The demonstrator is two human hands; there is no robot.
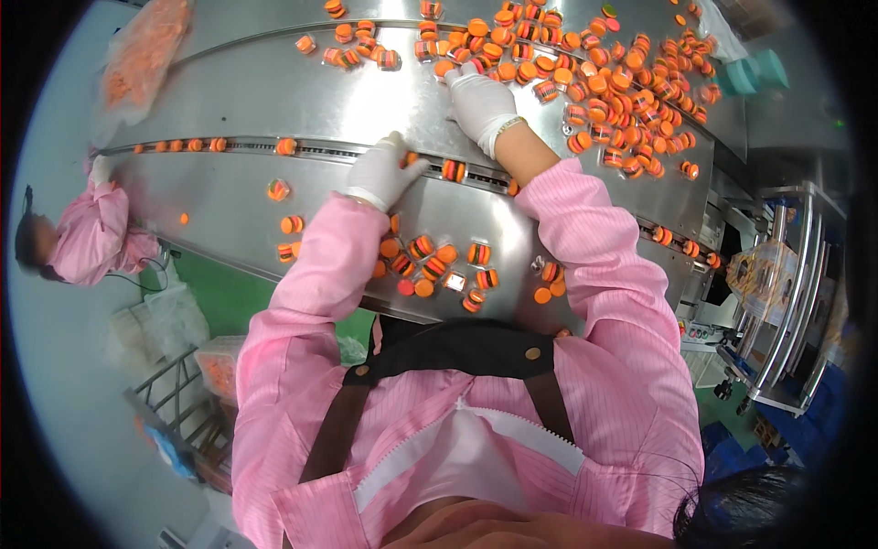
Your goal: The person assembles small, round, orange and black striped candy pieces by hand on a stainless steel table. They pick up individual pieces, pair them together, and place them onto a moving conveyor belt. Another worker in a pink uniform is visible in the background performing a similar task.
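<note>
At the hands (380, 174), half-hidden orange pieces (411, 158)

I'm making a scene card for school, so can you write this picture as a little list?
Left hand: white-gloved, at the narrow track, an orange piece by its thumb; grip unclear
Right hand: white-gloved, fingers near orange pieces; grip unclear
Big pile: striped orange pieces, upper right of the metal table
Clear bag: orange things inside, upper left
Co-worker: pink clothing, far left
</note>
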